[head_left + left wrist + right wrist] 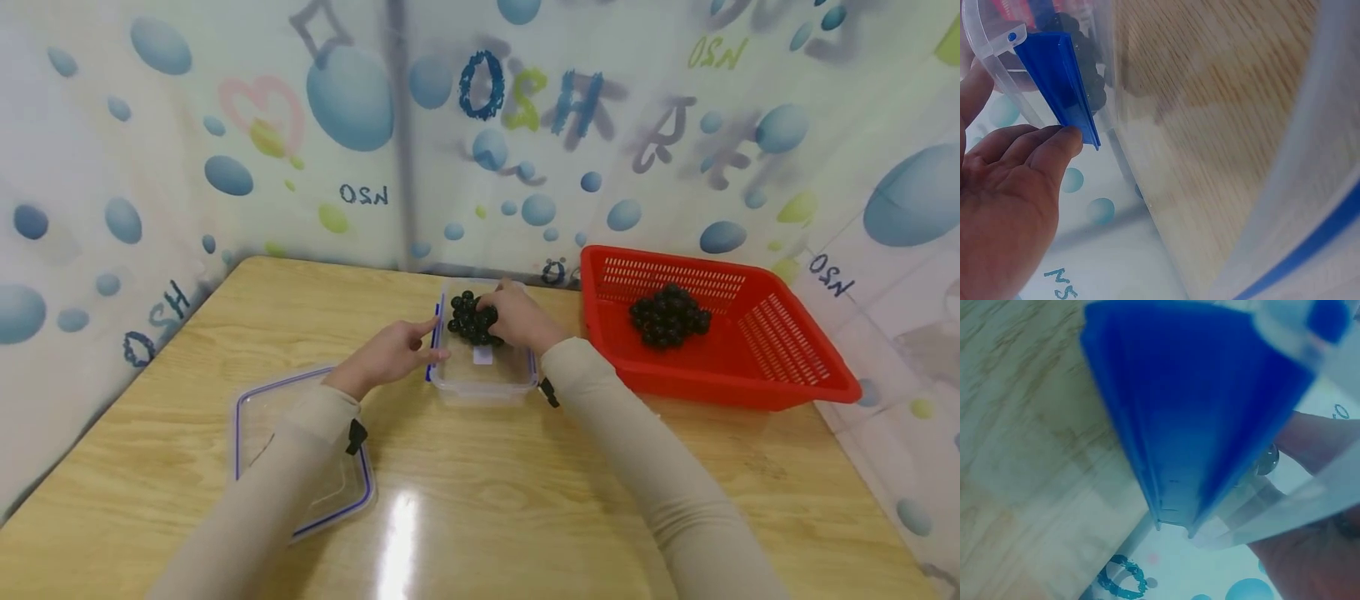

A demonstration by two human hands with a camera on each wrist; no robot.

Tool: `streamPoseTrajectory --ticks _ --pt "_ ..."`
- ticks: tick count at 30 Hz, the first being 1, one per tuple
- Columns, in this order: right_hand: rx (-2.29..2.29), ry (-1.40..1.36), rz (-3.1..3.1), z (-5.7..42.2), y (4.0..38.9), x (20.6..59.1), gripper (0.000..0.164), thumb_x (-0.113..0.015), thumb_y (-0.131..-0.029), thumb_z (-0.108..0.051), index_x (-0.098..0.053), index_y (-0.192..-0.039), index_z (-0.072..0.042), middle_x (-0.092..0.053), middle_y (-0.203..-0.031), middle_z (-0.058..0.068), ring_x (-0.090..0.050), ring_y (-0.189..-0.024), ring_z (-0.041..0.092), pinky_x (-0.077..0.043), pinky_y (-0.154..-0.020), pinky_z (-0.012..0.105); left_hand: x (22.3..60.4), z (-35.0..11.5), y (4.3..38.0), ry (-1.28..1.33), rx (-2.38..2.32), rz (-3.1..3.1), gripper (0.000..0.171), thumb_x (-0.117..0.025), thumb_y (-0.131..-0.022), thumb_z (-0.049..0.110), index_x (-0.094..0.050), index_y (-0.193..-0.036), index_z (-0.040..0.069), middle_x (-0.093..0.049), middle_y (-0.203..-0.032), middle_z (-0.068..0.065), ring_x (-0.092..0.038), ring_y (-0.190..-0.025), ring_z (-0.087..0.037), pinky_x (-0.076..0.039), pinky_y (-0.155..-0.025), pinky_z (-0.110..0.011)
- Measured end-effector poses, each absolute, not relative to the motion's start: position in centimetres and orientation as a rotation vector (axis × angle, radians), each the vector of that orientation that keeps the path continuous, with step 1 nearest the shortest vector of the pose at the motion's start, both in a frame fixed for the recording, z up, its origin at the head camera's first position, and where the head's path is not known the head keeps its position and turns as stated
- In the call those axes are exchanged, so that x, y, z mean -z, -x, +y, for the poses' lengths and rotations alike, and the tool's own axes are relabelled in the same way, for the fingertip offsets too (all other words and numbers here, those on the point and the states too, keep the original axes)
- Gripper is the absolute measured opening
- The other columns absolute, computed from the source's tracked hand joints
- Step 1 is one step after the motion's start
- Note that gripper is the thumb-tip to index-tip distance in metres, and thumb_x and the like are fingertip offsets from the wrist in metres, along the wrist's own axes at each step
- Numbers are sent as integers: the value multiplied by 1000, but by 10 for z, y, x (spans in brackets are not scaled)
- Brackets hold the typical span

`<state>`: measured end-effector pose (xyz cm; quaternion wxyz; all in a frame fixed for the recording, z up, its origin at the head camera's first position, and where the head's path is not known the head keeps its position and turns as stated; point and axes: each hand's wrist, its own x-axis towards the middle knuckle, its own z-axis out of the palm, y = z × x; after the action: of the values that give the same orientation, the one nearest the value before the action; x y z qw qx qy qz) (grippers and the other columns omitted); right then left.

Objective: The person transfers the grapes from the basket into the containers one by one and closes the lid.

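Observation:
A clear plastic food container [483,387] with blue side latches stands near the back of the table. A bunch of black grapes [467,321] sits inside it. My right hand [517,317] reaches over its right side and grips the bunch; some fingertips are hidden behind the grapes. At the left side, my left hand [393,354] holds the container, thumb at the rim and fingers against the hanging blue latch [1060,87]. Close up in the right wrist view is the right-hand latch [1185,412], with part of the right hand behind the clear wall.
A red plastic basket [720,379] stands at the right, holding another bunch of black grapes [670,317]. The clear lid with a blue seal [330,500] lies at the left, under the left forearm. A patterned curtain [450,200] hangs behind the wooden table [480,500].

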<state>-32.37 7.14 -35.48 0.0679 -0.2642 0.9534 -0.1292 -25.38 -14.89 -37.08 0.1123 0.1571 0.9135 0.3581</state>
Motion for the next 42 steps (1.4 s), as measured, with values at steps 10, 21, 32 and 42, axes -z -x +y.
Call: streamPoseTrajectory --ticks 10,21,32,42 --pt "400 768 2854 78 327 355 43 -68 -89 -1 -62 -131 -8 -45 -126 17 -48 -114 28 -43 -100 38 370 -144 257 -460 -1083 2661 71 -64 -97 35 -31 -153 6 -33 -67 0 -31 -60 -16 -33 -58 -33" --pt "362 815 2841 81 323 348 46 -70 -91 -8 -59 -136 -13 -42 -135 15 -42 -123 29 -41 -102 40 371 -145 258 -466 -1067 2678 72 -64 -97 37 -32 -152 5 -37 -68 -2 -32 -60 -17 -32 -57 -33" --pt "343 839 2924 159 301 231 40 -65 -96 -26 -58 -133 -10 -47 -132 14 -46 -116 32 -43 -98 48 367 -155 257 -465 -1043 2710 72 -62 -98 38 -31 -153 5 -31 -61 1 -27 -52 -14 -30 -50 -30" --pt "418 430 2896 259 329 228 46 -63 -97 -25 -52 -136 -1 -48 -134 28 -44 -120 45 -41 -98 60 373 -149 253 -484 -1035 2703 68 -61 -99 35 -33 -151 2 -29 -64 1 -29 -57 -15 -30 -52 -31"
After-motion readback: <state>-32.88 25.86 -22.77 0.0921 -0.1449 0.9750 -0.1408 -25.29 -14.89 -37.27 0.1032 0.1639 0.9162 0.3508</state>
